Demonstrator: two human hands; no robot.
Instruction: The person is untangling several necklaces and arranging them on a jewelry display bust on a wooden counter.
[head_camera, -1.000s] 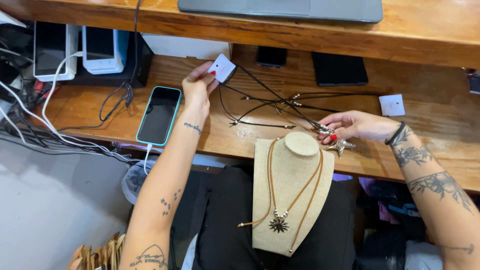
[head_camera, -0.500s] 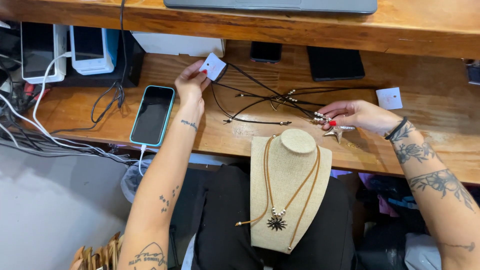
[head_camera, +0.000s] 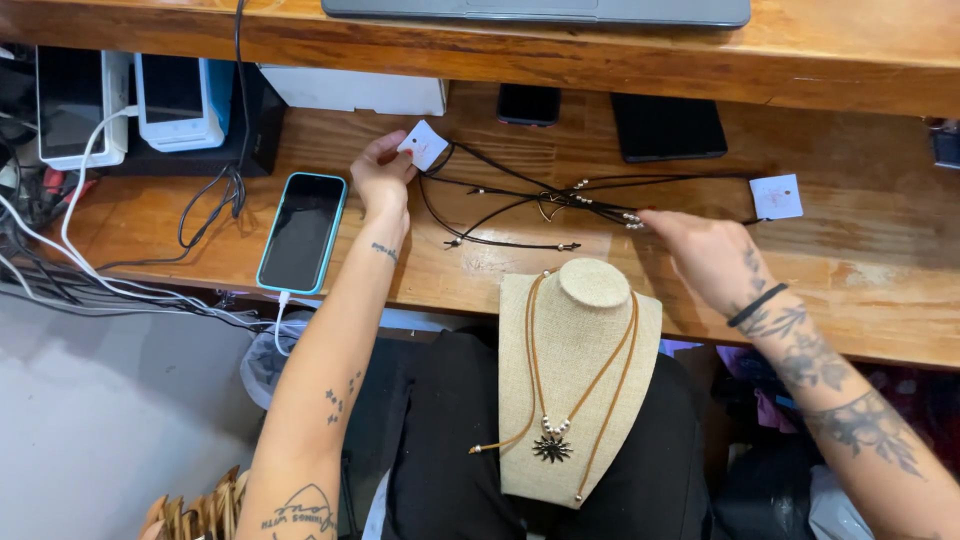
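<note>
Left hand (head_camera: 380, 180) pinches white tag (head_camera: 423, 146); right hand (head_camera: 705, 255) (palm down) seemingly touches black cords (head_camera: 520, 190).

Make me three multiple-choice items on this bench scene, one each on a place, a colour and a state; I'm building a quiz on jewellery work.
1. Where does the left hand grip the white card tag?
A. above the phone's upper right
B. on the bust
C. on the laptop

2. What colour is the phone case?
A. red
B. light blue
C. black

3. How is the sun-pendant necklace?
A. coiled flat
B. in the right hand
C. hung on the linen bust

Answers: 1 A, the hand is beside the phone's top; 2 B, pale blue rim; 3 C, cords loop the bust's neck.
</note>
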